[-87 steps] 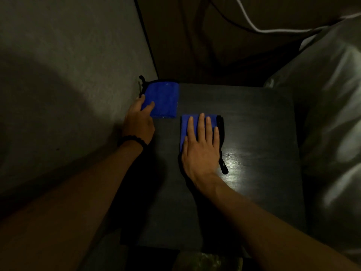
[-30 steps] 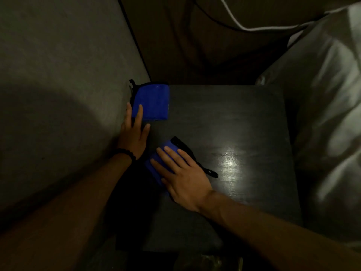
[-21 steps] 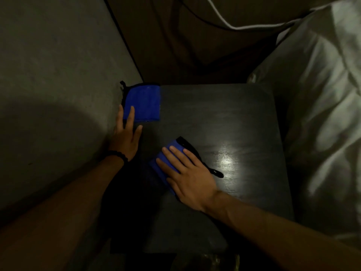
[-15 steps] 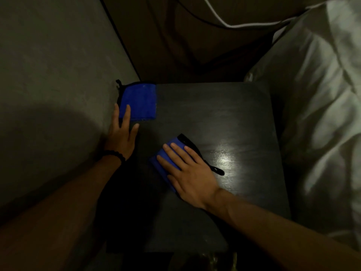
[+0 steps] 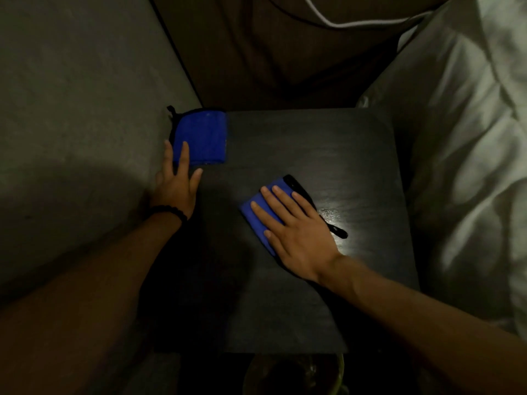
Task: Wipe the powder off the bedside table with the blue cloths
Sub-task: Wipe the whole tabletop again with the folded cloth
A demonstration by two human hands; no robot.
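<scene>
The dark bedside table (image 5: 328, 149) carries two blue cloths. One folded blue cloth (image 5: 204, 136) with black trim lies in the far left corner. My left hand (image 5: 176, 183) lies flat just in front of it, two fingertips resting on its near edge. The second blue cloth (image 5: 256, 206) sits near the table's middle, turned at an angle. My right hand (image 5: 296, 232) presses flat on it with fingers spread, covering most of it. Its black strap (image 5: 336, 230) trails out to the right. No powder can be made out in the dim light.
A grey wall (image 5: 79, 109) runs along the table's left side. White bedding (image 5: 462, 138) crowds the right edge. A brown panel with a white cable (image 5: 356, 22) stands behind. A dim greenish object (image 5: 293, 374) sits below the table's front edge.
My right hand has slid its cloth from the near left part of the table toward the middle, rightward and a little away. My left hand and the corner cloth have stayed put.
</scene>
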